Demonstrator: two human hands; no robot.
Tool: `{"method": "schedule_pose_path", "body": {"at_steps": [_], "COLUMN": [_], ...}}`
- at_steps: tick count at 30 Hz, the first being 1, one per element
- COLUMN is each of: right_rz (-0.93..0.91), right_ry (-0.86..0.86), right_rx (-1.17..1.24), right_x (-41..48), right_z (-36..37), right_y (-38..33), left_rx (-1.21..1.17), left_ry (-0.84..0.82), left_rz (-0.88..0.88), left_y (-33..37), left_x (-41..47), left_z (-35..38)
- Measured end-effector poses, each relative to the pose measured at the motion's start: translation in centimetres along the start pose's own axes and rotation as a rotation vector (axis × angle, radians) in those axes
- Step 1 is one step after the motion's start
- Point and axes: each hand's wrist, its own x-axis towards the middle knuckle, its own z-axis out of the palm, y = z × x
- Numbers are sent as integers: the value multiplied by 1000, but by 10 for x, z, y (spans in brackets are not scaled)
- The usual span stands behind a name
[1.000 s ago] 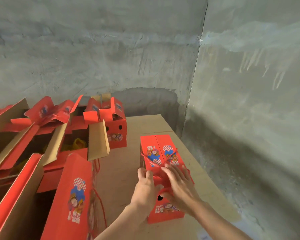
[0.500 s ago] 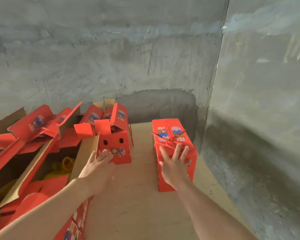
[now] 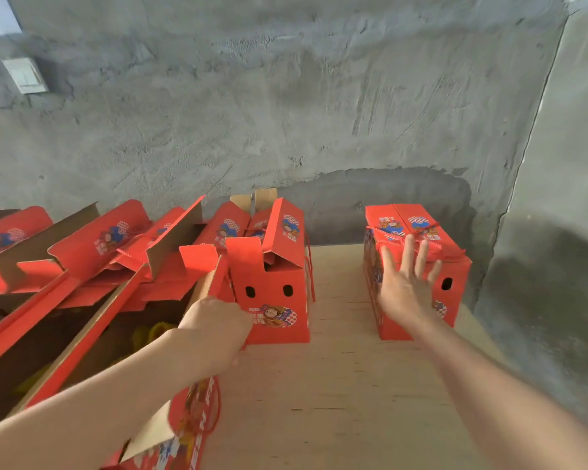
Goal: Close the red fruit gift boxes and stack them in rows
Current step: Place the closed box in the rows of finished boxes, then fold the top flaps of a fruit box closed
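A closed red gift box with a rope handle stands at the back right of the plywood table, close to the wall. My right hand is over its near end with straight, spread fingers; whether it touches the lid I cannot tell. Left of it stands an open red gift box with its lid flaps up. My left hand has curled fingers at that box's near left corner and seems to grip its edge; the fingertips are hidden.
Several more open red boxes with raised flaps crowd the left side, with yellow fruit inside one. Another red box lies under my left forearm. Concrete walls close the back and right. The table's right edge drops off.
The closed box has slid away from me to the back right. My left hand left it and reached to the open box; my right hand's fingers have spread.
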Motion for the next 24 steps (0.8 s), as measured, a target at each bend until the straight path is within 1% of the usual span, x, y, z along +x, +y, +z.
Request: {"method": "schedule_pose_path", "body": {"at_steps": [1, 2, 3, 4, 5, 6, 10, 11, 12, 14, 15, 16, 19, 20, 24], "right_rz": [-127, -294, -460, -576, -612, -582, -322, -258, -177, -5, 33, 31, -68, -94, -125], "right_ry": [84, 76, 9, -66, -118, -164, -411, -448, -435, -282, -239, -260, -457, -488, -462], "right_rx": [84, 162, 213, 238, 270, 312, 496, 542, 583, 603, 593, 602, 694, 681, 555], "right_x": [-16, -35, -53, -66, -72, -73, -56, -54, -54, -55, -55, -54, -46, -43, -43], "right_z": [10, 19, 29, 38, 43, 46, 43, 43, 42, 41, 41, 41, 44, 46, 47], "right_y": [-16, -34, -52, -70, -87, -102, -152, -161, -169, -179, -182, -184, -179, -174, -161], "left_rx": [32, 59, 73, 72, 61, 46, -29, -53, -81, -140, -173, -209, -296, -320, -359], "left_ry": [-10, -14, -12, -6, 3, 9, 79, 105, 131, 176, 195, 210, 233, 241, 270], "left_rz": [15, 30, 43, 53, 60, 65, 51, 45, 41, 36, 28, 15, -29, -45, -59], "left_y": [-4, -8, -10, -12, -13, -14, -21, -22, -22, -19, -18, -17, -20, -22, -31], "left_x": [0, 0, 0, 0, 0, -1, -5, -6, -6, -8, -9, -10, -12, -13, -17], "left_z": [1, 3, 5, 6, 8, 9, 15, 17, 18, 19, 20, 20, 22, 22, 19]}}
